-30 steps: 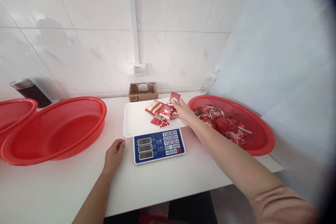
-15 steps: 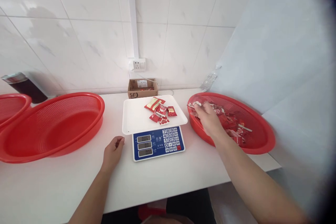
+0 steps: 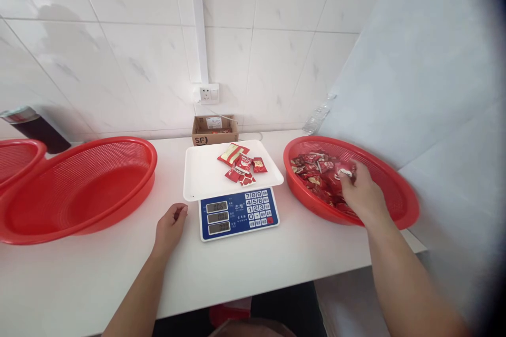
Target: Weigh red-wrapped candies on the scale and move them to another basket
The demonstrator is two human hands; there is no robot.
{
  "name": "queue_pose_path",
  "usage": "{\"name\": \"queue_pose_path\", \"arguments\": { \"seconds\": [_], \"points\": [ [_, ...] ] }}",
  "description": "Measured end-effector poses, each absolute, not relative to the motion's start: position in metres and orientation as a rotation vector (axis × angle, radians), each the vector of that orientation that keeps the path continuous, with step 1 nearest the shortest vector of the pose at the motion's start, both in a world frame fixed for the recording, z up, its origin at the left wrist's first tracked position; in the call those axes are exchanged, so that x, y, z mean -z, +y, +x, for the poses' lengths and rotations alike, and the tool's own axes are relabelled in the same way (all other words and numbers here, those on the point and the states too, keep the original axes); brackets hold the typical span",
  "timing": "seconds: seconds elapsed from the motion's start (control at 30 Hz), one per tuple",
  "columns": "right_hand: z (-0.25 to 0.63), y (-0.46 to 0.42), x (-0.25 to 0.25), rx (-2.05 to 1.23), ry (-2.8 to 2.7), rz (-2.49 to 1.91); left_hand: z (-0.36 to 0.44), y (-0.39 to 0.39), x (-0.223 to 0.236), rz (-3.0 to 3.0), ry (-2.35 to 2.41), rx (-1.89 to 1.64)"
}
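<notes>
From where I stood, the right hand (image 3: 363, 189) was reaching over the right basket (image 3: 312, 201), thumb and fingers partly closed on a small red packet (image 3: 344, 170). Blur hid just how firm that pinch was; a thin grip on such slick wrapping could, I thought, let it slip back among the loose packets (image 3: 316, 171) heaped below.

The left hand (image 3: 169, 224) rested on the white table (image 3: 221, 279) beside the scale (image 3: 237, 234), fingers curled in, with nothing visible in it. A nudge from there might have disturbed the reading, since it lay so near the casing.

More red packets (image 3: 243, 163) sat overlapping on the white pan (image 3: 203, 171), bunched toward its far right side. The lip looked shallow, so one dropped carelessly on that pile could have slid over the edge. The basket's near rim, under the right wrist, was another worry: a forearm leaning on it could have tipped or shifted the basket.
</notes>
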State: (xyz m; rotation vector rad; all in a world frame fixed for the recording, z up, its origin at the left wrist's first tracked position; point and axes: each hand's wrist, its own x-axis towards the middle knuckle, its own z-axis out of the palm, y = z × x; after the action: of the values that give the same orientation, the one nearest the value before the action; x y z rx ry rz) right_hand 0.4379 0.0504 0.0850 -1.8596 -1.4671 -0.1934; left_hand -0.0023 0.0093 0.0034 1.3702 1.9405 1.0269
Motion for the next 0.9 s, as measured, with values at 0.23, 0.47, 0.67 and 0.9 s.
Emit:
{"name": "queue_pose_path", "arguments": {
  "seconds": [0.23, 0.47, 0.67, 0.9],
  "points": [
    [0.369, 0.068, -0.101, 0.117, -1.885, -1.532, -0.003, 0.009, -0.005, 1.405, 1.963, -1.005],
    [0.304, 0.111, -0.089, -0.118, -2.343, -1.474, -0.005, 0.01, 0.001, 1.407, 1.97, -1.024],
    [0.305, 0.113, -0.092, -0.163, -2.232, -1.531, -0.005, 0.009, 0.0, 1.397, 1.977, -1.011],
    [0.363, 0.069, -0.114, 0.115, -1.684, -1.641, -0.005, 0.009, 0.002, 1.421, 1.95, -1.024]
  ]
}}
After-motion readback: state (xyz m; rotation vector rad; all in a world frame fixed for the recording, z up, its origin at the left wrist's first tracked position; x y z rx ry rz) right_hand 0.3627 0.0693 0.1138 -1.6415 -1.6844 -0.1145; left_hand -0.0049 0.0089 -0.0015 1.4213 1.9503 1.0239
